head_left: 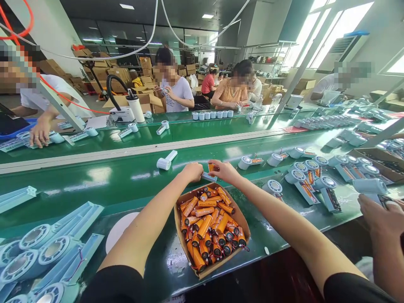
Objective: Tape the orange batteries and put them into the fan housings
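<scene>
Beyond the battery box, my left hand (193,172) is closed on a light blue handheld fan housing (209,177), its handle pointing right and its other end hidden by the fingers. My right hand (223,171) pinches an orange cylindrical battery (211,167) just above that handle. Below my wrists sits an open cardboard box (244,216) heaped with orange batteries (206,225) with thin wires. Another light blue fan housing (164,163) lies on the green belt, left of my hands.
Several fan housings (34,237) are piled at left, near a white disc (118,233). More fans with batteries and wires (299,176) stand at right. A neighbour's hand (383,216) holds a fan there. Co-workers (176,90) sit across the green belt (94,174).
</scene>
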A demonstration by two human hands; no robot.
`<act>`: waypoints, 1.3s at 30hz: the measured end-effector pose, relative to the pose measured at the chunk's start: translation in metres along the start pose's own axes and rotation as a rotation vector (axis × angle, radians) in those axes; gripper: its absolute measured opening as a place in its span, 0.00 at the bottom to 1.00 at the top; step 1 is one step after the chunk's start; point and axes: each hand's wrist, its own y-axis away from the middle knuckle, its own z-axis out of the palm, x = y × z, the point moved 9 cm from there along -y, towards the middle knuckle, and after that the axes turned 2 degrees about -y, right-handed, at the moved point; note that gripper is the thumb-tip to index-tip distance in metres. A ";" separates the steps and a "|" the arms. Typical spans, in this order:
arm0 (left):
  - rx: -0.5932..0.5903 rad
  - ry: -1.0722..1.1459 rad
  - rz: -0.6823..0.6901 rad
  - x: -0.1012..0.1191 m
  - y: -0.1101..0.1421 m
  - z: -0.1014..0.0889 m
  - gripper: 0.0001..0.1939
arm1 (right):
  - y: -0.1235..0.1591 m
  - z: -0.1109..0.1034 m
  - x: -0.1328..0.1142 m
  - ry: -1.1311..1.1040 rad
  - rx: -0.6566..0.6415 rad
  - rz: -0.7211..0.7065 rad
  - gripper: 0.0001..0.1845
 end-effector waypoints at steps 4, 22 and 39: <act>-0.011 0.068 0.005 -0.002 -0.004 -0.003 0.14 | 0.002 0.000 -0.010 0.175 -0.076 -0.047 0.27; 0.245 0.486 -0.109 -0.003 0.009 -0.026 0.14 | -0.003 0.037 -0.025 0.576 -0.364 -0.118 0.18; 0.300 0.244 -0.403 -0.097 0.357 0.115 0.26 | 0.088 -0.042 -0.087 -0.269 0.253 -0.267 0.12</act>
